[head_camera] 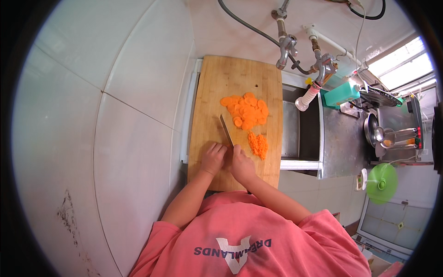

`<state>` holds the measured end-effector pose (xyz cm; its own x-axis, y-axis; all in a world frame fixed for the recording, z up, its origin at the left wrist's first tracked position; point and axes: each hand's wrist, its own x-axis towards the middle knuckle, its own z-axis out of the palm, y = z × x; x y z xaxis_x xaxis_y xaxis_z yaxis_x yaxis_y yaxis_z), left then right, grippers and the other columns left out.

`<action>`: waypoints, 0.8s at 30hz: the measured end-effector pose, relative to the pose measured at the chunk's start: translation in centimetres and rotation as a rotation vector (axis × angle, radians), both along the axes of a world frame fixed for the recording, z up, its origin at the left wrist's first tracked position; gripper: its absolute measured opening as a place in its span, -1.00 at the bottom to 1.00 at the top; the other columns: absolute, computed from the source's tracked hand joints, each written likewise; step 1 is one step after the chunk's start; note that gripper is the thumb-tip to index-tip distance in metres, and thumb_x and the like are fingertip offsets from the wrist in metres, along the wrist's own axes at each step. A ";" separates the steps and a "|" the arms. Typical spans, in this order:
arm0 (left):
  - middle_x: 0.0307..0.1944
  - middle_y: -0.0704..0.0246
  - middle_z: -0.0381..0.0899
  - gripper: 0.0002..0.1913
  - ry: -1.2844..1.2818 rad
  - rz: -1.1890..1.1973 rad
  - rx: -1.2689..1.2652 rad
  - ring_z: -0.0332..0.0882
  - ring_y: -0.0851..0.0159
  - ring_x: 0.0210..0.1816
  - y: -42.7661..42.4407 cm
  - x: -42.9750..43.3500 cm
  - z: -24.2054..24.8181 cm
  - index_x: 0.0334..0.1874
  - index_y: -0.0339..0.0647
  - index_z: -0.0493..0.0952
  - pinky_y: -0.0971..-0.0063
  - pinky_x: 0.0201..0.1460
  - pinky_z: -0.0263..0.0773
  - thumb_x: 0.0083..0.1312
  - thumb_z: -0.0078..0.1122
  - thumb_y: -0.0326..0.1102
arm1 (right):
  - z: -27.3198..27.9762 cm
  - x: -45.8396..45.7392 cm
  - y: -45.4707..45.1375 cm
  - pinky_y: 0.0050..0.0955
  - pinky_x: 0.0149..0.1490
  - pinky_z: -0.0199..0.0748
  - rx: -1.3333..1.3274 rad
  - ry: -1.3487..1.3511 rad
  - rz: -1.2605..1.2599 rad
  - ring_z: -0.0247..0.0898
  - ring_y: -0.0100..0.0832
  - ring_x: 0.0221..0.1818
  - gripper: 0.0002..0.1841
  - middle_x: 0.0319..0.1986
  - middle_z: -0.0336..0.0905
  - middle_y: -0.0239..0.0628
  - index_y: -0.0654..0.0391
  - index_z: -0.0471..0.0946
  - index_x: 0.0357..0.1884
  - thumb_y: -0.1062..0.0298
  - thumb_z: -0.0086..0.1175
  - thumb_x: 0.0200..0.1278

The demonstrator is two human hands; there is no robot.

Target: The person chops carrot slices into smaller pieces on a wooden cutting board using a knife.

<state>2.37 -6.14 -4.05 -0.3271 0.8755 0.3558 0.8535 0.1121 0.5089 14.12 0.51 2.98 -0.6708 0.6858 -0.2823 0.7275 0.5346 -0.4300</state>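
My right hand (pixel 243 166) grips a kitchen knife (pixel 226 131) by its handle, and the blade points away from me over the wooden cutting board (pixel 238 74). Close to the left of the blade, my left hand (pixel 212 159) rests low over the board with curled fingers. A trace of orange shows at its fingertips, but whatever is under them is hidden. Beyond the knife lies a heap of round carrot slices (pixel 247 110). A smaller pile of finely chopped carrot (pixel 258 146) sits nearer, to the right of my right hand.
White wall tiles (pixel 135 138) rise close on the left. Right of the board is a sink basin (pixel 290 128), below taps (pixel 287 52) and a pink-and-white spout hose (pixel 308 97). Farther right are a metal counter (pixel 342 145), a teal bottle (pixel 342 94) and a pan (pixel 370 130).
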 end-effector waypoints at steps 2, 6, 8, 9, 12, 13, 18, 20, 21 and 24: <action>-0.37 0.28 0.51 -0.88 0.007 0.006 -0.007 0.50 0.14 -0.23 0.0 0.1 -0.1 -0.41 -0.20 0.51 0.36 -0.19 0.47 -0.03 0.14 -0.53 | -0.4 0.0 -0.2 -0.05 -0.36 0.51 0.018 -0.003 0.008 0.54 0.08 -0.42 -0.64 -0.32 0.48 0.06 0.17 0.20 -0.09 0.42 0.02 0.07; -0.36 0.28 0.51 -0.87 0.015 0.014 0.013 0.50 0.14 -0.23 0.2 0.1 0.2 -0.40 -0.20 0.52 0.36 -0.18 0.47 -0.03 0.13 -0.54 | 0.2 0.0 0.1 -0.05 -0.36 0.51 0.005 0.028 -0.031 0.53 0.09 -0.43 -0.63 -0.32 0.48 0.05 0.17 0.19 -0.09 0.38 0.04 0.08; -0.36 0.29 0.52 -0.87 0.011 0.008 0.022 0.50 0.14 -0.24 0.3 0.1 0.4 -0.40 -0.20 0.52 0.35 -0.18 0.47 -0.02 0.14 -0.53 | 0.6 0.0 0.2 -0.03 -0.30 0.49 -0.046 0.018 -0.066 0.51 0.14 -0.36 -0.51 -0.30 0.49 0.09 0.20 0.16 -0.11 0.46 0.16 -0.08; -0.36 0.29 0.52 -0.88 0.005 0.008 0.032 0.50 0.14 -0.24 0.3 0.2 0.4 -0.39 -0.20 0.52 0.35 -0.18 0.47 -0.01 0.14 -0.53 | 0.5 0.2 0.2 -0.03 -0.30 0.49 -0.046 0.018 -0.071 0.51 0.14 -0.36 -0.51 -0.30 0.49 0.09 0.20 0.16 -0.11 0.46 0.16 -0.08; -0.36 0.30 0.52 -0.90 -0.040 0.027 0.024 0.49 0.14 -0.24 0.1 0.2 0.4 -0.39 -0.21 0.52 0.35 -0.18 0.47 0.02 0.15 -0.52 | 0.7 0.7 0.4 -0.02 -0.29 0.48 -0.043 -0.015 -0.078 0.50 0.14 -0.36 -0.51 -0.29 0.50 0.10 0.21 0.16 -0.11 0.47 0.15 -0.09; -0.36 0.30 0.52 -0.90 -0.041 0.025 0.024 0.49 0.14 -0.24 0.2 0.3 0.4 -0.39 -0.21 0.52 0.35 -0.18 0.47 0.02 0.15 -0.52 | 1.2 0.8 0.5 -0.02 -0.28 0.48 -0.048 -0.009 -0.086 0.50 0.14 -0.36 -0.54 -0.29 0.50 0.10 0.21 0.16 -0.11 0.49 0.12 -0.07; -0.36 0.32 0.51 -0.93 -0.004 0.030 0.020 0.49 0.16 -0.23 0.3 0.4 0.2 -0.38 -0.18 0.54 0.37 -0.17 0.47 0.09 0.14 -0.48 | 1.6 1.1 0.5 0.00 -0.28 0.46 -0.044 0.050 -0.104 0.49 0.18 -0.35 -0.63 -0.31 0.51 0.12 0.22 0.17 -0.12 0.53 0.00 0.01; -0.36 0.32 0.52 -0.92 -0.010 0.032 0.017 0.49 0.16 -0.23 0.1 0.3 0.0 -0.37 -0.17 0.55 0.37 -0.17 0.47 0.08 0.14 -0.49 | 2.3 0.9 0.2 0.02 -0.28 0.45 -0.066 0.020 -0.080 0.49 0.18 -0.36 -0.66 -0.33 0.51 0.14 0.23 0.17 -0.11 0.55 -0.06 0.04; -0.36 0.32 0.52 -0.91 -0.018 0.030 0.015 0.49 0.16 -0.23 0.1 0.3 0.1 -0.37 -0.17 0.55 0.37 -0.18 0.47 0.07 0.14 -0.49 | 2.4 0.9 0.1 0.02 -0.28 0.45 -0.065 0.020 -0.081 0.49 0.18 -0.36 -0.66 -0.33 0.51 0.14 0.23 0.17 -0.11 0.55 -0.06 0.04; -0.35 0.33 0.52 -0.88 -0.011 0.027 0.000 0.50 0.16 -0.21 0.2 0.3 0.3 -0.36 -0.16 0.55 0.37 -0.17 0.47 0.04 0.13 -0.52 | 2.4 0.9 -0.1 0.02 -0.28 0.45 -0.064 0.045 -0.070 0.49 0.17 -0.37 -0.66 -0.32 0.51 0.16 0.23 0.17 -0.11 0.55 -0.06 0.04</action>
<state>2.66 -5.95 -3.78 -0.3545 0.8662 0.3520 0.8444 0.1349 0.5185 15.05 0.41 5.36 -0.6347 0.7129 -0.2981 0.7415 0.4533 -0.4946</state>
